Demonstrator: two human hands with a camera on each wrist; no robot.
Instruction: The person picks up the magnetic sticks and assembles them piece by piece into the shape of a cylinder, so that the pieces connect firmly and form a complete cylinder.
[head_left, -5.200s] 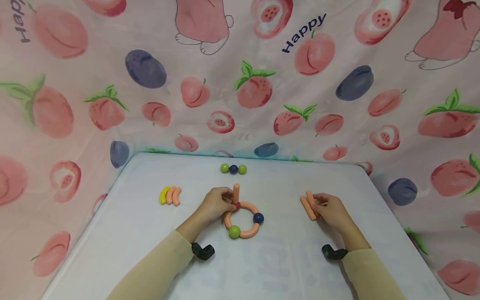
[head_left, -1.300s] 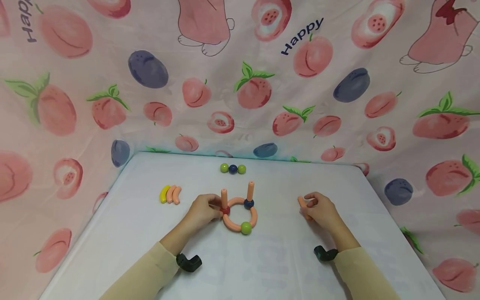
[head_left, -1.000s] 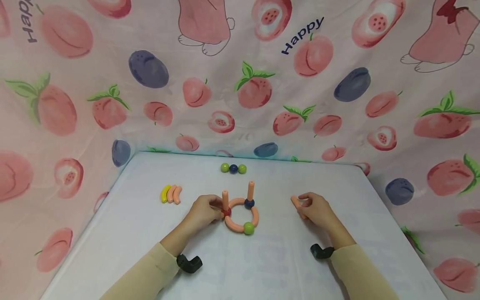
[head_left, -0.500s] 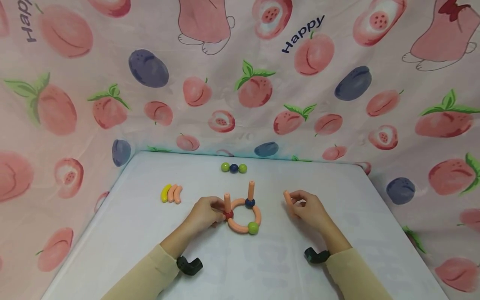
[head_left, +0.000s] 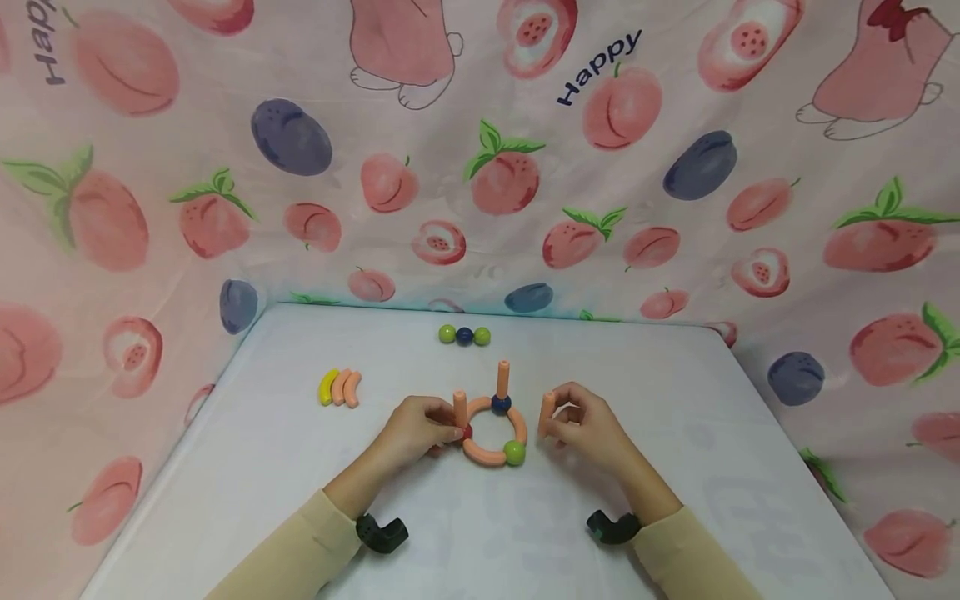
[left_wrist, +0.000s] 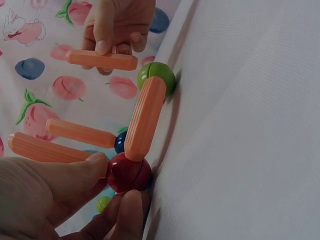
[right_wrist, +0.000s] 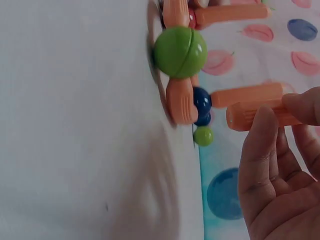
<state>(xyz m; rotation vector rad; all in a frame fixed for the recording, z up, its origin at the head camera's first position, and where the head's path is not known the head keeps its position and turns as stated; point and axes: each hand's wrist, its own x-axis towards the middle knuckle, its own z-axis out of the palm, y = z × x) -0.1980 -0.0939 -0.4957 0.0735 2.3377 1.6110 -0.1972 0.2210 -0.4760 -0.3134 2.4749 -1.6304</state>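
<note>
"What's the biggest thing around you?"

"A wrinkled cloth backdrop [head_left: 465, 275], printed with pink and dark blue fruit. Before it is my bench [head_left: 570, 533], its white covering finely textured up close."

"And what are your hands doing?"

"My left hand [head_left: 416, 427] pinches the red ball [left_wrist: 129, 172] between thumb and fingers. My right hand [head_left: 588, 425] holds a loose rod [head_left: 547, 414] roughly upright, thumb against fingertips, above the bench and just beside the ring, apart from it."

"What is that ring made of?"

"The ring [head_left: 486, 457] lies mid-bench: three curved peach-coloured sticks, plastic by the look of them, joined by the red ball, a navy ball [head_left: 501, 404] and a green ball [head_left: 514, 452]. A nearer upright rod [head_left: 460, 408] rises from the red ball, a farther upright rod [head_left: 503, 380] from the navy one. My loose rod is straight and ridged lengthwise."

"Anything smaller?"

"Farther off to my left, a curved yellow piece [head_left: 328, 387] lies alongside two curved peach pieces [head_left: 352, 390]. Smallest is the row of balls [head_left: 465, 337] near the bench's far edge: navy between two greens, all glossy and round."
</note>
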